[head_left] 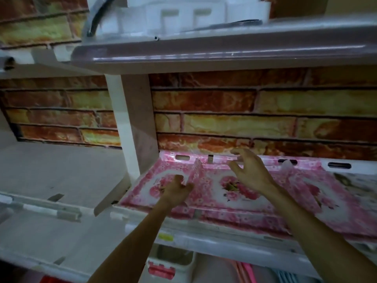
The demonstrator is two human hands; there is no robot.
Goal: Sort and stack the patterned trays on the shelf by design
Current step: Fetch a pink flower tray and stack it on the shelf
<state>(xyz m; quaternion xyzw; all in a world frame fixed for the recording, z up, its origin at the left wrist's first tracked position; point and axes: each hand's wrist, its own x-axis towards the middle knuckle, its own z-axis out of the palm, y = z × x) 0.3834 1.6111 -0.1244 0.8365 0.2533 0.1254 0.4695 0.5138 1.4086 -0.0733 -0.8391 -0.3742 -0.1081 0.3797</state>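
Note:
Pink floral trays lie side by side on the middle shelf (pixel 183 240). The left tray (pixel 142 190) and the middle tray (pixel 214 193) meet at a raised rim. My left hand (pixel 176 190) grips that rim, thumb on the left tray side. My right hand (pixel 250 172) hovers above the middle tray with fingers spread and holds nothing. A third pink tray (pixel 326 199) lies to the right, partly under my right forearm. At the far right a tray with a pale, different design (pixel 359 184) shows only in part.
A white upright post (pixel 130 123) stands just left of the trays. The upper shelf (pixel 224 56) overhangs and carries white foam packing (pixel 183 17). A brick-pattern wall (pixel 244 111) backs the shelf. Another bare shelf (pixel 51 170) extends left. Boxes sit below (pixel 169 262).

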